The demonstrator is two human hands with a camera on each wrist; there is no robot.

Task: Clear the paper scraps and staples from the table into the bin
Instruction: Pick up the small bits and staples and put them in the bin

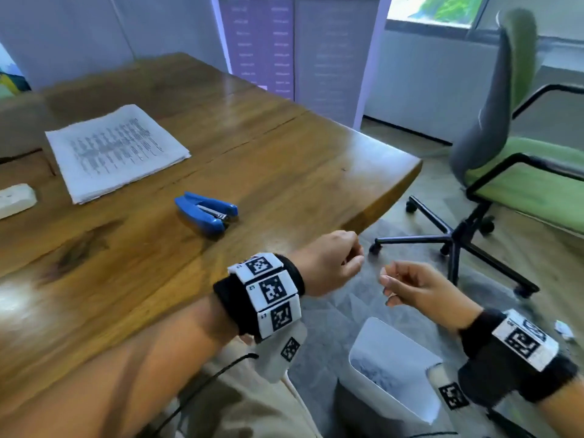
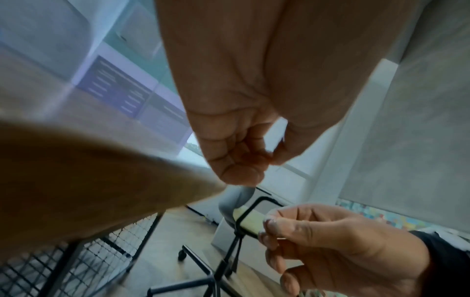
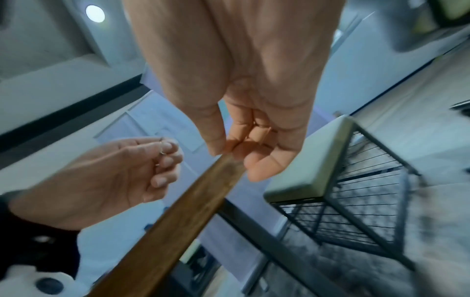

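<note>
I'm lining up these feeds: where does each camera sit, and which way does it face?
Head: worn on the head, facing down at wooden table, blue stapler, white bin; both forearms show.
Left wrist: along left hand toward office chair; right hand shows.
Right wrist: along the right hand toward the table's edge; left hand pinches a staple.
Shared: every view shows both hands.

Black wristbands [image 1: 232,300] with white marker tags [image 1: 271,290]

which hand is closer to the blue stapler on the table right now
Left. The left hand hangs at the table's near edge, just right of the blue stapler. The right hand is farther right, off the wooden table, above the white plastic bin.
</note>
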